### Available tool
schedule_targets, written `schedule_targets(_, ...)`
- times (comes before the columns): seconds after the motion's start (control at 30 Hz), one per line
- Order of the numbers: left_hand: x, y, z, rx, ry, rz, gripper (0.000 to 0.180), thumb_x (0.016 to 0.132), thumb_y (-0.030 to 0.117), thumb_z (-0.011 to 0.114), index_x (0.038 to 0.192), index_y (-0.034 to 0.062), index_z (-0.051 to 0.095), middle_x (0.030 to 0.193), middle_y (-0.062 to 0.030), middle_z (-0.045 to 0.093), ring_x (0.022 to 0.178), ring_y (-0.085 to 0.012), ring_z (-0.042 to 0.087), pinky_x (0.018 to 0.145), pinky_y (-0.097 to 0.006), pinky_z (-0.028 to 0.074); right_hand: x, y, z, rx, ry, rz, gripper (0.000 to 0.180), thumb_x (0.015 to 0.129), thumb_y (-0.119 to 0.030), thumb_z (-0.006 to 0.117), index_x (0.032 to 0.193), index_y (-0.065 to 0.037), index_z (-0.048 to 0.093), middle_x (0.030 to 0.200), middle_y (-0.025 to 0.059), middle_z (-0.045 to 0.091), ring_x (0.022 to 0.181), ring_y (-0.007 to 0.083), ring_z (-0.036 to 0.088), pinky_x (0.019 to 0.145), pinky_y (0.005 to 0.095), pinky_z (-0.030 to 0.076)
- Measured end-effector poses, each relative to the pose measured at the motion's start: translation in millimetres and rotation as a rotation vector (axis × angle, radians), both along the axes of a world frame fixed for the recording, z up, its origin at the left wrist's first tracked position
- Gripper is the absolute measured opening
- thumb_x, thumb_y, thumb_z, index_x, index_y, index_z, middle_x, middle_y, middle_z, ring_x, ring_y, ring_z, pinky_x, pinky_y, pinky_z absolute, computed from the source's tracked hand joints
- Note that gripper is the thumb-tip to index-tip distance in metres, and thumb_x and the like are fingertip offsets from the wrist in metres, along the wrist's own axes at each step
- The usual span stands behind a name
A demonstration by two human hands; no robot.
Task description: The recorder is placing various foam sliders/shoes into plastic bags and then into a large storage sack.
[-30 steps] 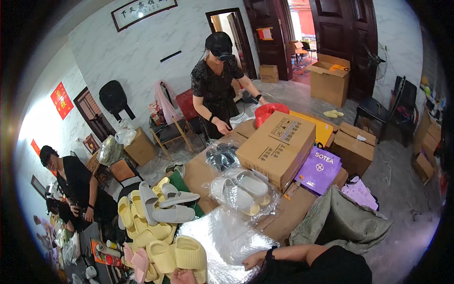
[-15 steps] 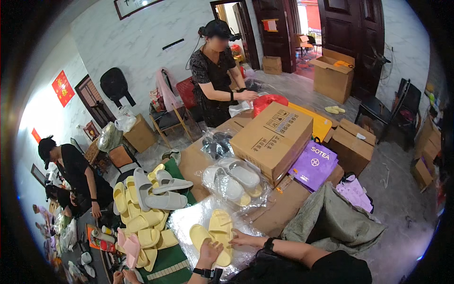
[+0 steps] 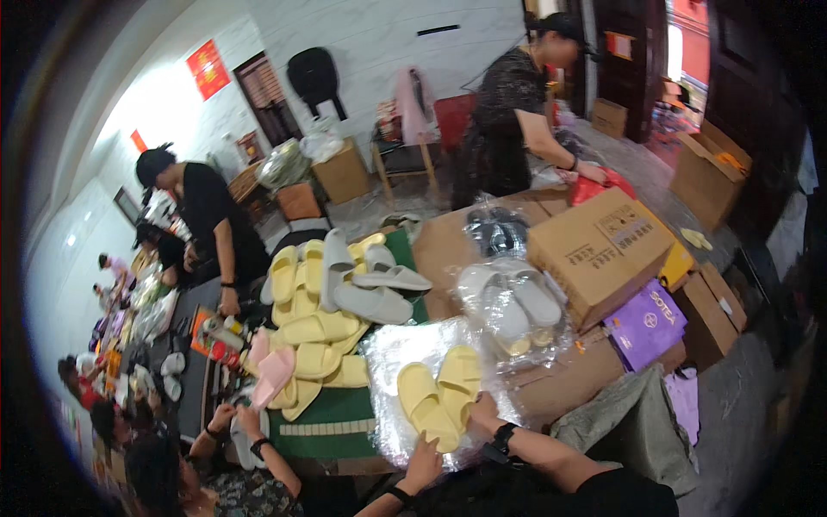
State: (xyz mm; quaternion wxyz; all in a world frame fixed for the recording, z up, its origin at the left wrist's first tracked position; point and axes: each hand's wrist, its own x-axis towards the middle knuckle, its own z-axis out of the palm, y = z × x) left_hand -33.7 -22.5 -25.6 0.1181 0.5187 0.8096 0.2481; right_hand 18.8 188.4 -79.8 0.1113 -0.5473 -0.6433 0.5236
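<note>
Before me a pair of yellow slippers lies side by side, toes pointing away, on a clear plastic bag (image 3: 386, 379). My left hand (image 3: 424, 464) pinches the heel of the left yellow slipper (image 3: 422, 398), its fingertips at the near edge. My right hand (image 3: 485, 415) is closed at the outer side of the right yellow slipper (image 3: 461, 370); some of its fingertips are hidden. Beyond the bag sits a bagged pair of light grey slippers (image 3: 508, 306). To the left, a pile of yellow slippers (image 3: 319, 327) has grey slippers (image 3: 372, 303) on top and pink slippers (image 3: 274, 370) beside it.
A cardboard box (image 3: 599, 254) stands on the table, near a purple bag (image 3: 646, 326). A grey-green sack (image 3: 612, 414) lies at the right. A co-worker's hands (image 3: 237, 420) are at the left near a light slipper. Across the table another person (image 3: 512, 121) handles a red bag (image 3: 600, 185).
The view has swung left, so everything sits farther right. My left hand has moved from between the slippers to the left one's heel. My right hand's fingers have closed at the right slipper's side.
</note>
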Motion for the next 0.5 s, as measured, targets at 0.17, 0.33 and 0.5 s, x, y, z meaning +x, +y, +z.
schedule_targets(0.17,1.5,-2.2,-6.3,0.019,0.018,0.160,0.039,0.071,0.005,0.057,0.108,-0.0026,0.048,0.121,-0.0335,0.035,0.109,-0.0460,0.041,0.092,-0.046,0.038,13.1,10.7,-2.4,0.138,0.216,0.084,0.040,0.078,-0.010,0.052,0.115,-0.003,0.037,0.090,0.0230,0.060,0.082,0.0394,0.058,0.073,0.0439,0.045)
schedule_targets(0.33,-5.7,-7.9,-3.5,-0.145,0.132,-0.026,0.033,0.071,0.010,0.053,0.102,0.0004,0.054,0.117,-0.0177,0.046,0.105,-0.0325,0.048,0.086,-0.042,0.041,8.3,28.5,41.1,0.485,0.217,0.158,0.041,0.083,-0.008,0.050,0.123,-0.001,0.043,0.107,0.0257,0.053,0.098,0.0383,0.051,0.083,0.0417,0.041)
schedule_targets(0.5,-9.7,-10.0,-13.2,-0.225,0.244,-0.129,0.036,0.074,0.012,0.052,0.110,0.0074,0.054,0.122,-0.0173,0.045,0.106,-0.0289,0.048,0.085,-0.041,0.041,-9.2,10.9,72.6,0.691,-0.044,0.254,0.045,0.076,-0.014,0.059,0.118,0.000,0.050,0.123,0.0308,0.042,0.111,0.0430,0.043,0.089,0.0433,0.039)
